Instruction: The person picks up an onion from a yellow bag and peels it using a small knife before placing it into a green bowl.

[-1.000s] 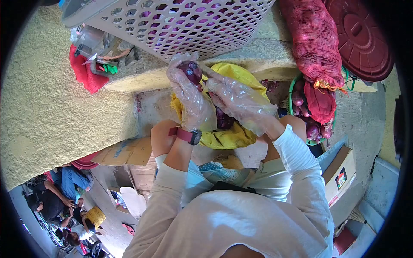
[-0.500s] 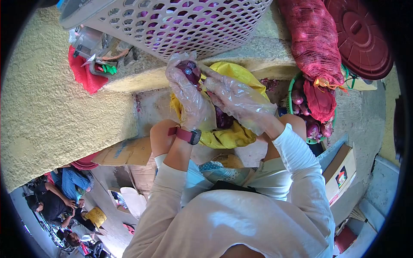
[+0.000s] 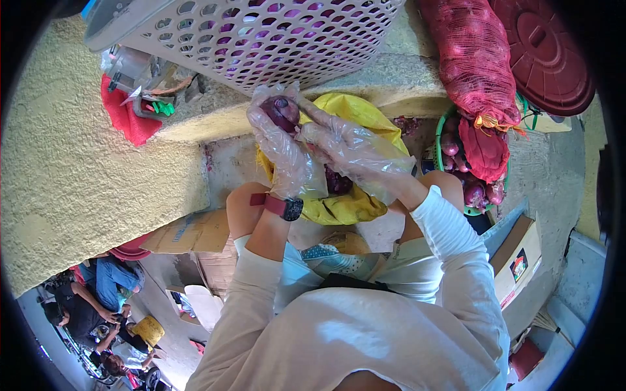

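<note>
A red onion rests in the palm of my left hand, whose fingers curl around it below the white basket. Clear plastic gloves cover both hands. My right hand lies close beside the onion, its fingers bent together with the tips toward it. Whether those fingers grip something small is hidden by the shiny glove. Under both hands a yellow sack lies between my knees, with dark purple onion pieces or skins showing inside it.
Above stands a white perforated basket with purple onions inside. To the right are a red mesh sack of onions, a green basket of onions and a dark red lid. Cardboard lies left; people sit farther off.
The onion in my left hand has turned, and more of its side and end shows. My right hand has shifted slightly left, its fingers still beside the onion.
</note>
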